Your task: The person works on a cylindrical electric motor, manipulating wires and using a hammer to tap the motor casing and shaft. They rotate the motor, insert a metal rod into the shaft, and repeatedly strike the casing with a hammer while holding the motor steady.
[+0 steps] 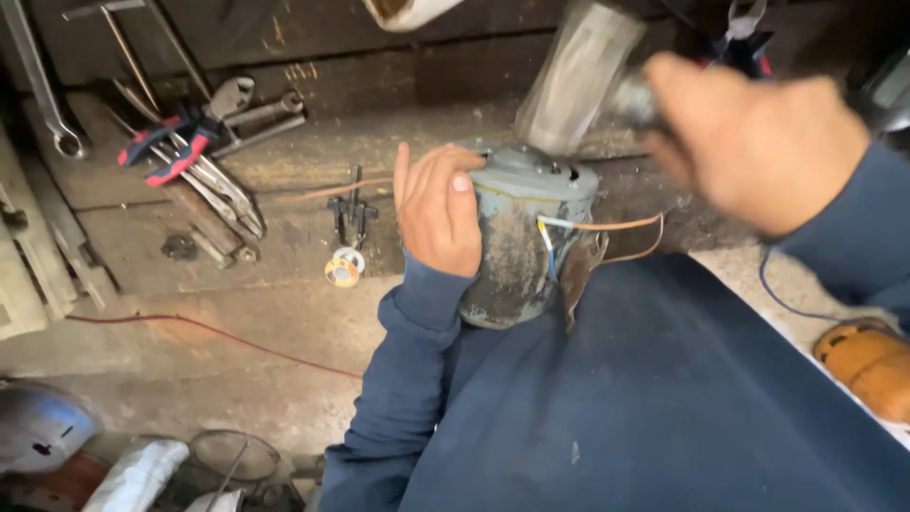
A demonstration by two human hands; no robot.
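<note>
Grey, corroded electric motor (526,242) stands upright at bench edge against the person's body. Left hand (438,210) wraps its side, fingers pressed together. Right hand (754,142), motion-blurred, fist closed on a hammer (580,76); head smeared, handle hidden.

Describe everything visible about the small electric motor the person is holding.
The motor is a stubby grey metal cylinder, worn and rust-stained, with a lighter domed end cap facing up. Thin blue, white and brown wires loop from its right side. It stands roughly upright against the person's dark blue garment. The left hand wraps its left side; a blurred hammer head, held by the right hand, sits just above its top.
</note>
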